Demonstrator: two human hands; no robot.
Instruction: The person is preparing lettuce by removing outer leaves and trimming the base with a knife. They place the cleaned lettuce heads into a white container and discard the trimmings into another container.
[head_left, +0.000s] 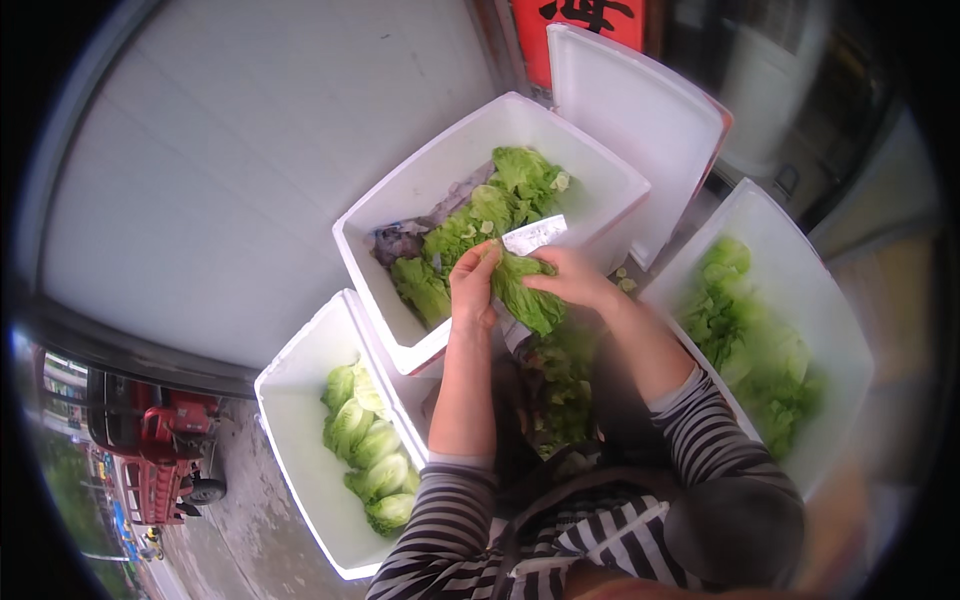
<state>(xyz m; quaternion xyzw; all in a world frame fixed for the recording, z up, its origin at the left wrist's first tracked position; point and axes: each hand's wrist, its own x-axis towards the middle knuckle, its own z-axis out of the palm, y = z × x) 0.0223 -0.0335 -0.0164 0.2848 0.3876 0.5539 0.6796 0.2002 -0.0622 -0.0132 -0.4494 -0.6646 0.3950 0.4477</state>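
A head of leafy green lettuce is between my hands, over the near edge of a white foam box. My left hand pinches its upper end between thumb and fingertips. From the other side, my right hand lays its fingers against the leaves; how firmly they grip is hard to tell. Inside that box lie several green lettuces beside crumpled printed paper. A white printed sheet shows just beyond my hands. More loose greens are below, between my legs.
To the left, a second foam box holds several pale-green heads. A third box on the right contains leafy greens, partly blurred. Behind stand a foam lid and a red sign with writing. A red vehicle is far left.
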